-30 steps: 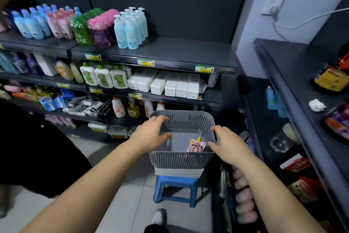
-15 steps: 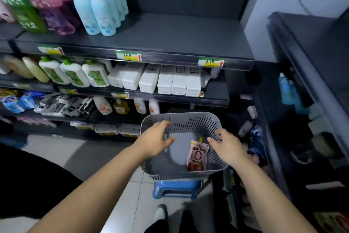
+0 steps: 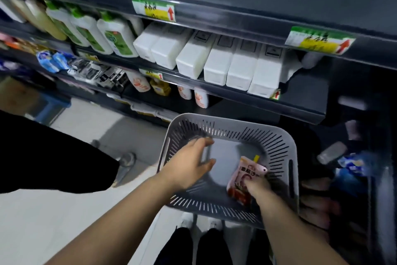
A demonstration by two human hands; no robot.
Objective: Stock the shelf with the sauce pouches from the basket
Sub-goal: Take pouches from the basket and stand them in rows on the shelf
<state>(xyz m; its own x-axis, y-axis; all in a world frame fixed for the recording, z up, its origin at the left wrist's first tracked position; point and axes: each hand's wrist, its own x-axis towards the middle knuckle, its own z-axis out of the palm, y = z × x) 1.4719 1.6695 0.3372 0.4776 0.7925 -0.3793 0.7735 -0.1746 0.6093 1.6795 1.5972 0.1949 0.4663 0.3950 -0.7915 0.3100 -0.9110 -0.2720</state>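
Down in front of the dark shelving, from the head camera, a grey plastic basket sat with rounded corners and thin slots cut all the way round its sloping walls, smooth flat floor inside. Over on its right side lay the sauce pouch, a soft glossy packet, pale pink up top with red print, a darker red picture lower down and a small yellow spout poking from its upper edge. And the right hand was right there on it, fingers curled down over the pouch's lower half, grasping it against the basket's right wall, so the pouch was inside the basket, partly under that hand. The left hand was across at the left wall, fingers loosely extended, thumb apart, nothing in its grasp; motion blur hid whether it touched the rim. Behind the basket ran a matte dark shelf carrying a tight row of white rectangular boxes, smooth and blocky, and to their left white bottles with green labels. Green-and-yellow price tags with red arrows sat on the shelf edge above. Pale floor tiles showed at lower left.
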